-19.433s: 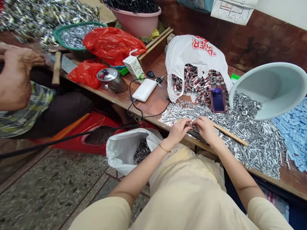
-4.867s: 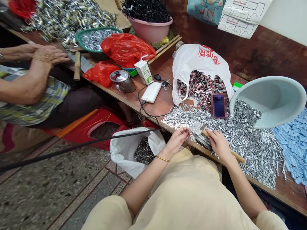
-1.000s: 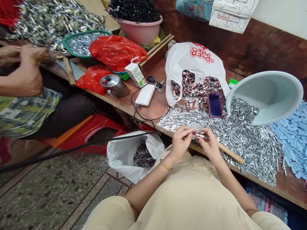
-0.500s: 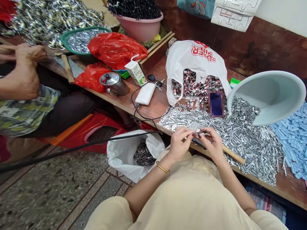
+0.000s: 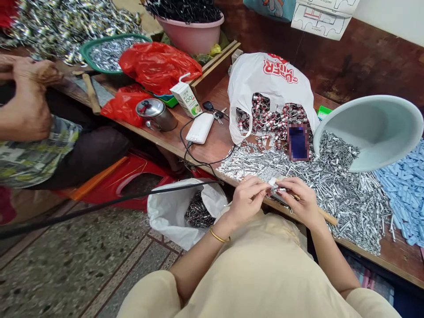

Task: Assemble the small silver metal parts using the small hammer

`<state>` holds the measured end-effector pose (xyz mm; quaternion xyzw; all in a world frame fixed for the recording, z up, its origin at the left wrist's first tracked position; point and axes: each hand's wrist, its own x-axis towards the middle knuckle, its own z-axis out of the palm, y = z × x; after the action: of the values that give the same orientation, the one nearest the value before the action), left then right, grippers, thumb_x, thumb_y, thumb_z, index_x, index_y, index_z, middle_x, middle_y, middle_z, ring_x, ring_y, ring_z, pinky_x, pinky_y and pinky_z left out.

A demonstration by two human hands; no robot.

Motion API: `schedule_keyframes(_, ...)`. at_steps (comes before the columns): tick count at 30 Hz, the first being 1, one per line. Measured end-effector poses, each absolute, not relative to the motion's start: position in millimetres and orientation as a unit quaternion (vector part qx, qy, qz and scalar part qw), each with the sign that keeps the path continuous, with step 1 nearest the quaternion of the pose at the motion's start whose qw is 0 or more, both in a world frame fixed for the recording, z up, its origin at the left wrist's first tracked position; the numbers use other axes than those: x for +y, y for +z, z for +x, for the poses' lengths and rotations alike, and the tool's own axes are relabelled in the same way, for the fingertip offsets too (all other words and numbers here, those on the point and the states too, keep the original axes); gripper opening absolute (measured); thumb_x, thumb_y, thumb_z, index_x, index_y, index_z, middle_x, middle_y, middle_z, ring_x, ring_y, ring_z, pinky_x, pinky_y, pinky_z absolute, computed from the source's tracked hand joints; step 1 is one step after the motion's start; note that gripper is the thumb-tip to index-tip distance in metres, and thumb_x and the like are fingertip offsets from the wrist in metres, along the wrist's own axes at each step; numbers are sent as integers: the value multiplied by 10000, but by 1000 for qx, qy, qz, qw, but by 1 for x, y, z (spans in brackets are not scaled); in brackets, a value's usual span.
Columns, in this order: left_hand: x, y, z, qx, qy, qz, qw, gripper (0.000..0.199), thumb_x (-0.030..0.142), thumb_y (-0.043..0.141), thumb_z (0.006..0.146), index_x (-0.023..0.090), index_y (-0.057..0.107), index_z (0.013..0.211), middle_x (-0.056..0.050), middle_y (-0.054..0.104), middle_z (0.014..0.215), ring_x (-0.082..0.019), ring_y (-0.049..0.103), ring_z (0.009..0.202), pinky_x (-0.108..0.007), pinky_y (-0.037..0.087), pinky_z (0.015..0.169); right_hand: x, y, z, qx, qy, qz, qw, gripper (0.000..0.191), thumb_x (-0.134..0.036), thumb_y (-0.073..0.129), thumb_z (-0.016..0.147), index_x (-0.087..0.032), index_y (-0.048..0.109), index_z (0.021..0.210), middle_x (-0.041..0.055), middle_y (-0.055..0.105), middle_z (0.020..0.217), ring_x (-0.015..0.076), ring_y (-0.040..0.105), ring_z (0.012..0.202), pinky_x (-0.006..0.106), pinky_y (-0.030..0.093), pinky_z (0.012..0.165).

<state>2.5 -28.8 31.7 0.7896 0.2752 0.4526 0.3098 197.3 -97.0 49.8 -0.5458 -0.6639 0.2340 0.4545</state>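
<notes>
Above the table's front edge, my left hand (image 5: 247, 195) and my right hand (image 5: 300, 201) meet in a pinch. Between their fingertips is a small silver-and-red metal piece (image 5: 274, 189); the fingers cover much of it, so its kind is unclear. A small white patch shows just above the fingertips. Under my right hand runs a wooden handle (image 5: 328, 217), its other end hidden. Loose silver metal parts (image 5: 344, 207) spread over the table behind and right of my hands. A white plastic bag (image 5: 268, 70) behind them holds several silver-and-red pieces (image 5: 265, 117).
A grey tub (image 5: 380, 128) lies tipped among the metal parts, beside light blue plastic pieces (image 5: 402, 190). Left are a white power bank (image 5: 200, 129) with cable, keys (image 5: 218, 115), a drink carton (image 5: 186, 98) and a metal mug (image 5: 158, 115). A white sack (image 5: 172, 221) stands below; a co-worker's arm (image 5: 28, 97) is far left.
My right hand has shifted slightly right and down, fingers still pinching. The piece between the fingertips shows at a different angle, with a white patch above it. The view has tilted slightly.
</notes>
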Motion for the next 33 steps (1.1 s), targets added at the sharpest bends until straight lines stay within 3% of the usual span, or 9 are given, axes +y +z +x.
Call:
schedule_keyframes(5, -27, 31, -1, 220, 467, 795, 318, 209, 115, 594, 952, 213, 772, 1004, -24, 700, 786, -146, 584, 778, -307, 467, 755, -101, 51, 197, -663, 233, -542, 461, 164, -243, 666, 941, -283, 775, 1057, 52, 715, 1007, 187, 682, 948, 352, 586, 824)
schedule_keyframes(9, -39, 18, 6, 294, 461, 724, 421, 154, 222, 624, 962, 214, 775, 991, -48, 699, 870, -161, 623, 848, -314, 502, 801, -105, 37, 181, -599, 232, -580, 501, 160, -280, 662, 936, -292, 802, 1012, 55, 722, 968, 199, 681, 900, 371, 576, 806)
schedule_keyframes(14, -52, -5, 16, 376, 490, 588, 522, 213, 373, 636, 953, 184, 734, 936, -86, 694, 1000, -190, 651, 965, -300, 541, 830, -100, 4, 161, -492, 317, -598, 548, 147, -346, 689, 907, -280, 813, 951, 52, 718, 930, 206, 678, 886, 363, 569, 788)
schedule_keyframes(18, -38, -21, 3, 408, 448, 562, 563, 265, 427, 682, 899, 166, 727, 886, -68, 710, 882, -174, 659, 826, -271, 539, 746, -74, 0, 192, -561, 380, -580, 452, 170, -380, 679, 901, -253, 793, 906, 51, 730, 920, 208, 674, 863, 350, 560, 765)
schedule_keyframes(21, -18, -36, -12, 441, 411, 530, 596, 318, 467, 734, 826, 150, 722, 848, -55, 718, 802, -165, 663, 735, -269, 540, 712, -37, 4, 233, -592, 210, -666, 403, 193, -296, 584, 945, -227, 764, 948, 73, 732, 979, 230, 646, 913, 376, 528, 812)
schedule_keyframes(23, -5, -47, -19, 454, 381, 511, 623, 344, 473, 782, 759, 141, 716, 815, -43, 714, 734, -156, 653, 667, -259, 529, 665, -7, 3, 251, -646, 121, -689, 305, 205, -212, 556, 934, -206, 760, 921, 94, 734, 982, 255, 613, 932, 409, 490, 869)
schedule_keyframes(28, 18, -63, -24, 442, 306, 512, 669, 326, 410, 852, 668, 128, 710, 747, -30, 707, 663, -128, 625, 593, -225, 495, 594, 45, -13, 247, -755, 89, -643, 88, 214, -100, 555, 884, -166, 758, 877, 140, 724, 994, 293, 522, 988, 398, 441, 863)
schedule_keyframes(30, 23, -64, -26, 440, 291, 510, 679, 324, 398, 859, 654, 125, 705, 736, -25, 698, 646, -127, 628, 586, -221, 492, 586, 49, -19, 244, -756, 80, -646, 65, 202, -92, 556, 872, -158, 744, 835, 151, 711, 949, 291, 518, 967, 391, 435, 845)
schedule_keyframes(33, 30, -64, -26, 431, 273, 495, 703, 313, 381, 858, 652, 129, 689, 728, -15, 685, 629, -134, 644, 591, -221, 500, 587, 41, -22, 247, -738, 89, -655, 133, 198, -114, 537, 880, -165, 728, 866, 132, 712, 941, 272, 564, 945, 380, 451, 852)
